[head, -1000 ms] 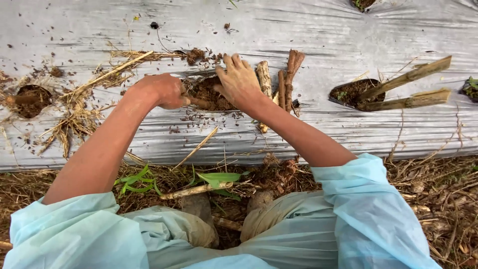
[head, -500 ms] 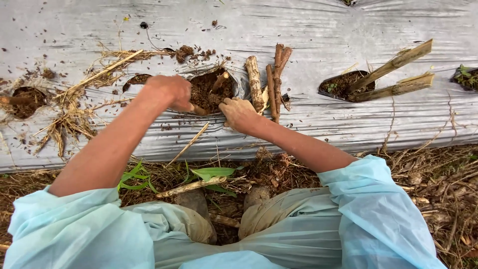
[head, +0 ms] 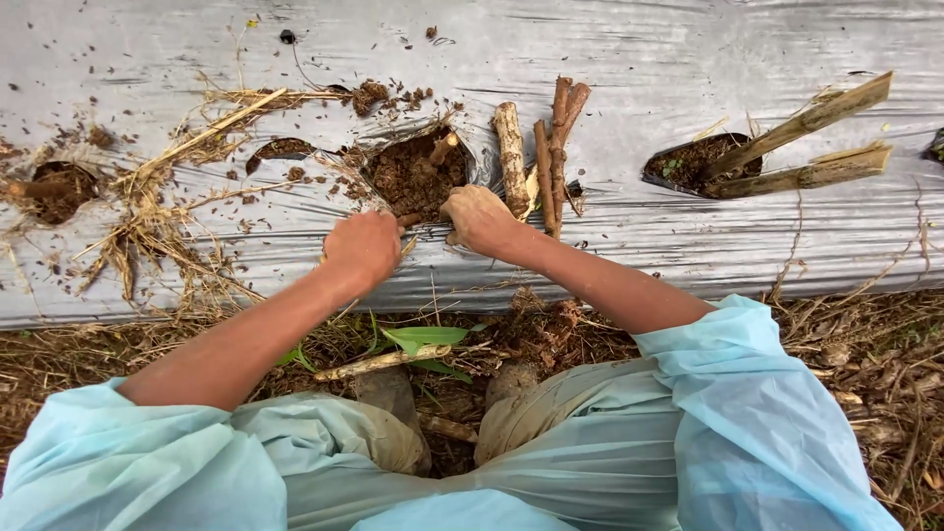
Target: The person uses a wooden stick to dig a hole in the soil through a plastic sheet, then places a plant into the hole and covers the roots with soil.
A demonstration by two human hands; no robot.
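A hole (head: 413, 177) cut in the silver plastic mulch sheet (head: 649, 59) shows brown soil, with one short stem cutting (head: 442, 147) stuck in at its far edge. My left hand (head: 362, 248) is a fist just in front of the hole, shut on a short brown stick (head: 408, 221) whose tip pokes out toward the soil. My right hand (head: 479, 218) rests at the hole's near right rim with its fingers curled; nothing shows inside them. A small bundle of cut stem pieces (head: 536, 147) lies on the plastic right beside my right hand.
To the right, another hole (head: 678, 162) holds two long slanted cuttings (head: 806, 123). At the far left is a hole (head: 54, 192) with a stem, and a narrow slit (head: 280, 149) lies nearer. Dry straw (head: 147, 231) litters the sheet. Leaf litter and green leaves (head: 423, 339) lie by my knees.
My left hand has drawn back from the hole's left side to its near edge, still holding the stick. My right hand came off the soil and curled at the near rim.
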